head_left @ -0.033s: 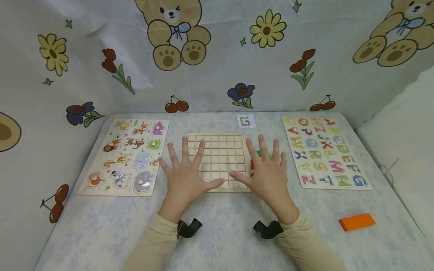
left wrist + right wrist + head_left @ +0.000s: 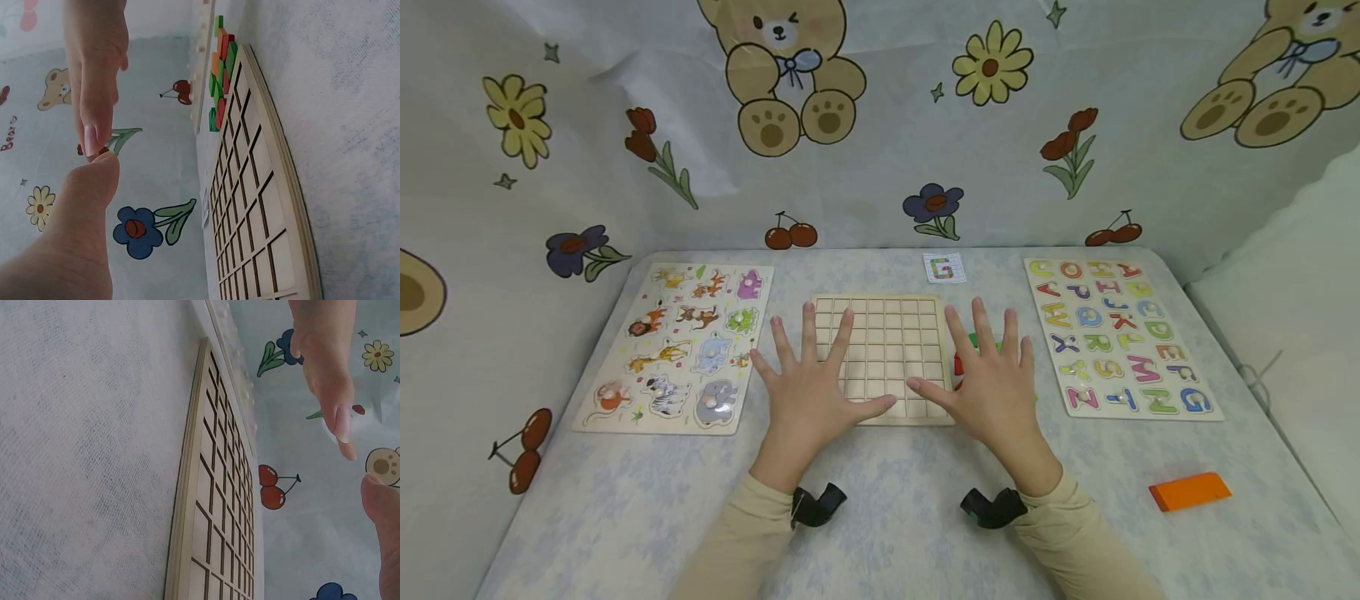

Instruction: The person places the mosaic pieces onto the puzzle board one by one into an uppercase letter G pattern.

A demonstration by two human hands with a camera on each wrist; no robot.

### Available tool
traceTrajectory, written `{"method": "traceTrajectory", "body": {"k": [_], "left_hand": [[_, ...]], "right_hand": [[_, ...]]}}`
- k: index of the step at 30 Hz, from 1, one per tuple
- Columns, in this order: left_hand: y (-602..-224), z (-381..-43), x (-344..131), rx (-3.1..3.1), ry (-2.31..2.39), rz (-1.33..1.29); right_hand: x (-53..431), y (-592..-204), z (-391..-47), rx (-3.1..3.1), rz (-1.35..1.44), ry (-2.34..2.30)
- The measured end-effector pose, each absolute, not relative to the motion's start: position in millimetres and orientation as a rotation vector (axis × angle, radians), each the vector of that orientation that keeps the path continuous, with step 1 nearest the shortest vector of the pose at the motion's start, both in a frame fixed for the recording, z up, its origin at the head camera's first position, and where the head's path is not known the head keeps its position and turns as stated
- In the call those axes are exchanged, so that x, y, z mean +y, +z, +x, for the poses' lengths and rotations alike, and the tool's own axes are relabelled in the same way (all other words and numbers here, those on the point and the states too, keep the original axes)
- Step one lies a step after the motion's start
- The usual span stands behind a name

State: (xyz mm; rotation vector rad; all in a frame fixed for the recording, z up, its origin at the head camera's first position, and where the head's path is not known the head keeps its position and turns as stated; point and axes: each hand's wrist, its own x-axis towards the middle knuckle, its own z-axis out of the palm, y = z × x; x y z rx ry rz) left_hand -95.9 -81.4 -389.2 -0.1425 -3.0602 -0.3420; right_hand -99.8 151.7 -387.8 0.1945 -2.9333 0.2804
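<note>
Has an orange block (image 2: 1191, 492) nearest, at right on the table (image 2: 895, 533). Holds left hand (image 2: 808, 392) and right hand (image 2: 997, 392) raised, each grip spread wide. Has the gridded wooden board (image 2: 895, 350) beneath and just beyond, coloured pieces (image 2: 225, 80) beside its right edge, animal puzzle (image 2: 677, 423) left, alphabet puzzle (image 2: 1093, 385) right, and a small G card (image 2: 945, 268) farthest on the table.

Wearing long, plain beige sleeves (image 2: 730, 537), wrinkling slightly toward the cuffs (image 2: 1051, 502). Carrying a short, bent black piece (image 2: 818, 507) at the left wrist and a similar black fitting (image 2: 992, 511) at the right. Leaving the left hand (image 2: 808, 396) and right hand (image 2: 996, 393) bare.
</note>
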Motion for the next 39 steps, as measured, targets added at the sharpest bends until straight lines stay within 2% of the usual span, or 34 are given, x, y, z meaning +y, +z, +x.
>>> {"method": "traceTrajectory", "body": {"k": [14, 32, 39], "left_hand": [[-421, -98, -100, -3.161, -0.447, -0.144], [-462, -108, -115, -3.187, -0.662, -0.204], [-471, -110, -116, -3.148, -0.689, -0.204]], "right_hand": [[171, -405, -115, -2.944, 0.202, 0.390], [205, -413, -179, -3.174, 0.164, 0.400], [211, -416, -188, -3.310, 0.118, 0.360]]}}
